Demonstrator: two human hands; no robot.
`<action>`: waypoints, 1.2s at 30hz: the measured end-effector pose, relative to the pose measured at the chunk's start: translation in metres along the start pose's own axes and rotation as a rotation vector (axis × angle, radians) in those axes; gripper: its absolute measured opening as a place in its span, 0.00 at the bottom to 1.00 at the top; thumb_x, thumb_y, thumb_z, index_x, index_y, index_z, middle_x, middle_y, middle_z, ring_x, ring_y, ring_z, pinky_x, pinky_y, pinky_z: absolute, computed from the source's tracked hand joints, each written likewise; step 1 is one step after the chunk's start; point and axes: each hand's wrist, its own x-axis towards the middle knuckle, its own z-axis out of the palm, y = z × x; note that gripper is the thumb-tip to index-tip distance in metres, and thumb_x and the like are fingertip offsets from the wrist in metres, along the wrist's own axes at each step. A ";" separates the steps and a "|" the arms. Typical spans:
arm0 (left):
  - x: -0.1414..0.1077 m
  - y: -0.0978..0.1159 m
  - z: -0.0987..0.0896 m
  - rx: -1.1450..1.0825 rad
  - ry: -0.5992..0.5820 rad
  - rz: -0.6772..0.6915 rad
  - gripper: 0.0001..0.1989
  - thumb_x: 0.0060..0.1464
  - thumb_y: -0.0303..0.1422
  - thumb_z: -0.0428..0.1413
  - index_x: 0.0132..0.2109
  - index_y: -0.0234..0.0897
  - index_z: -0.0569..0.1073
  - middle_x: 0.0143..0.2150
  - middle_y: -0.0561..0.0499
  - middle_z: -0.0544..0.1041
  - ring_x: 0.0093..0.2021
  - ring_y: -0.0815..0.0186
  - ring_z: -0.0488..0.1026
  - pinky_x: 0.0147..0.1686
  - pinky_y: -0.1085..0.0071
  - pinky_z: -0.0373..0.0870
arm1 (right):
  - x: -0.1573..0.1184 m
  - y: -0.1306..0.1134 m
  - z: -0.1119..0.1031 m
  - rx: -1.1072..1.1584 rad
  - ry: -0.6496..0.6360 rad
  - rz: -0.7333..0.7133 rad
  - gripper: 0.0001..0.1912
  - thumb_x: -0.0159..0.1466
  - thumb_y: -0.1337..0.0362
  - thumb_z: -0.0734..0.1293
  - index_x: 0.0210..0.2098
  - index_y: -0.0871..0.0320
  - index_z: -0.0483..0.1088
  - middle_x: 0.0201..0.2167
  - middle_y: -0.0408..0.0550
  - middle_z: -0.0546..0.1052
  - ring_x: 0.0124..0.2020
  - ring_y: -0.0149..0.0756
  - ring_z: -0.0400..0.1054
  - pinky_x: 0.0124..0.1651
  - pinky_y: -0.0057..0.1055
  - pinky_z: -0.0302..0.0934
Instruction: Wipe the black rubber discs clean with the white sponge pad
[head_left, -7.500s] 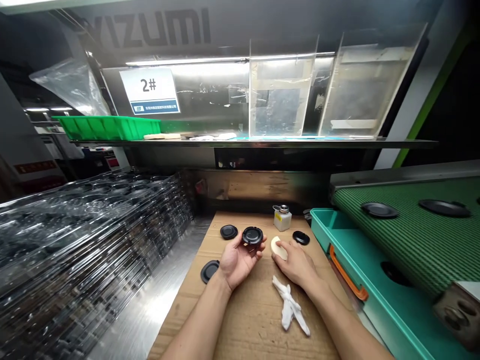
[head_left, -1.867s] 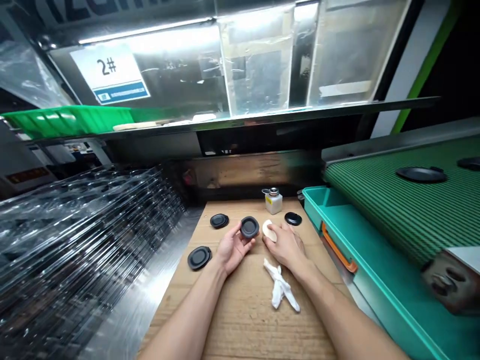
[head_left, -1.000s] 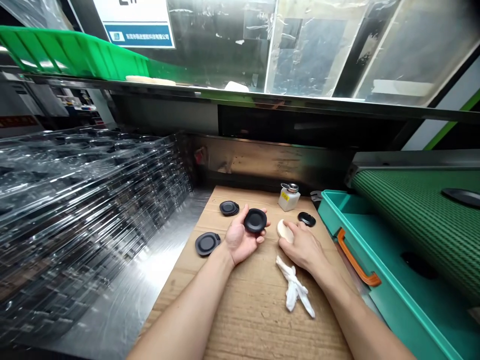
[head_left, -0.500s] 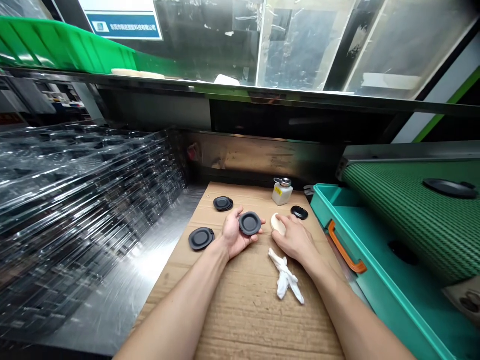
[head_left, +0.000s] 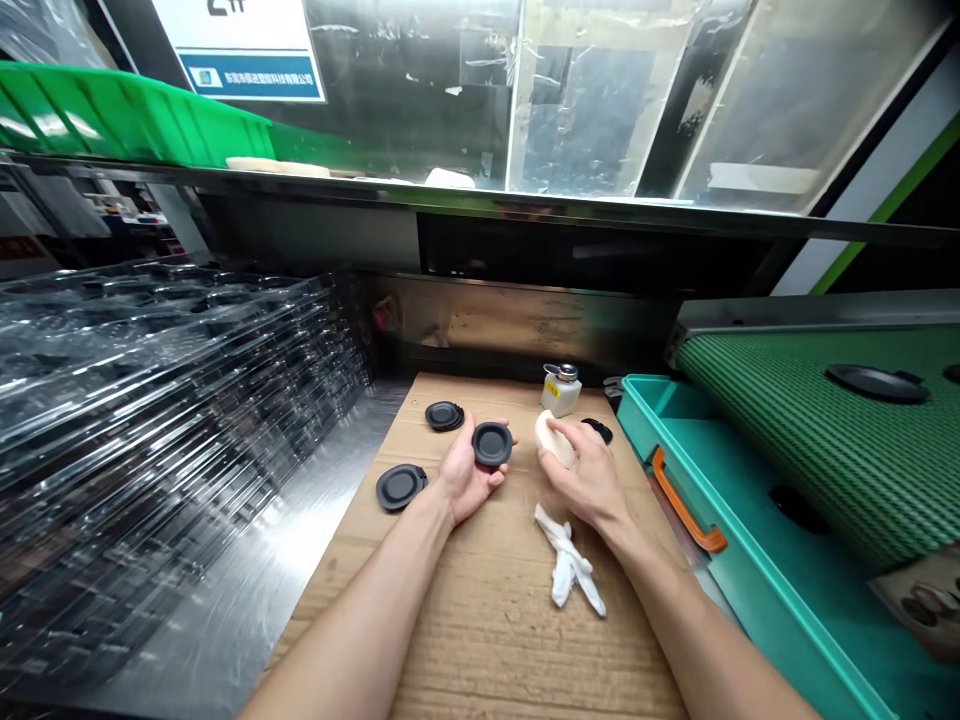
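Observation:
My left hand [head_left: 466, 472] lies palm up and holds a round black rubber disc [head_left: 493, 444] on its fingers. My right hand [head_left: 586, 478] grips a cream sponge pad [head_left: 553, 438] between thumb and fingers, a little above the cardboard sheet [head_left: 480, 620]. Just behind the pad, a small black disc [head_left: 599, 428] lies partly hidden by my right hand. Two more black discs [head_left: 444, 416] [head_left: 400, 487] rest on the cardboard left of my left hand. A crumpled white cloth [head_left: 568, 566] lies below my right hand.
A pump-top solvent bottle [head_left: 562, 391] stands at the cardboard's far edge. To the right are a teal bin [head_left: 720, 480] with an orange handle [head_left: 681, 513] and a green conveyor belt [head_left: 817, 450] carrying black discs. Stacked clear plastic trays [head_left: 150, 400] fill the left.
My right hand has lifted the sponge pad off the cardboard and tilted it, uncovering less of the small disc behind it. The disc in my left hand stays on my fingers. The view has shifted slightly.

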 end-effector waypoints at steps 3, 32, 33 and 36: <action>0.001 -0.003 0.002 -0.046 -0.020 -0.014 0.24 0.60 0.49 0.45 0.47 0.34 0.72 0.33 0.44 0.77 0.21 0.68 0.69 0.15 0.75 0.58 | -0.009 -0.025 -0.002 0.116 -0.001 -0.127 0.22 0.61 0.61 0.62 0.55 0.55 0.67 0.51 0.52 0.69 0.51 0.43 0.63 0.56 0.37 0.58; 0.013 -0.020 0.000 -0.138 -0.007 -0.076 0.20 0.64 0.41 0.45 0.48 0.28 0.72 0.46 0.37 0.78 0.46 0.58 0.76 0.48 0.63 0.72 | -0.018 -0.051 0.021 -0.139 -0.141 -0.180 0.22 0.66 0.64 0.57 0.59 0.54 0.63 0.53 0.53 0.67 0.49 0.44 0.59 0.52 0.39 0.60; 0.013 -0.021 0.001 -0.133 -0.012 -0.066 0.19 0.64 0.40 0.46 0.48 0.28 0.72 0.46 0.37 0.78 0.46 0.58 0.76 0.48 0.63 0.72 | -0.018 -0.050 0.021 -0.142 -0.131 -0.161 0.22 0.66 0.64 0.57 0.59 0.54 0.63 0.52 0.54 0.67 0.49 0.44 0.59 0.51 0.39 0.59; 0.012 -0.021 0.004 -0.124 0.004 -0.011 0.18 0.64 0.38 0.45 0.48 0.27 0.72 0.47 0.36 0.77 0.47 0.58 0.76 0.48 0.64 0.73 | -0.020 -0.053 0.021 -0.147 -0.100 -0.097 0.21 0.66 0.64 0.57 0.57 0.56 0.65 0.51 0.55 0.67 0.48 0.44 0.60 0.52 0.39 0.59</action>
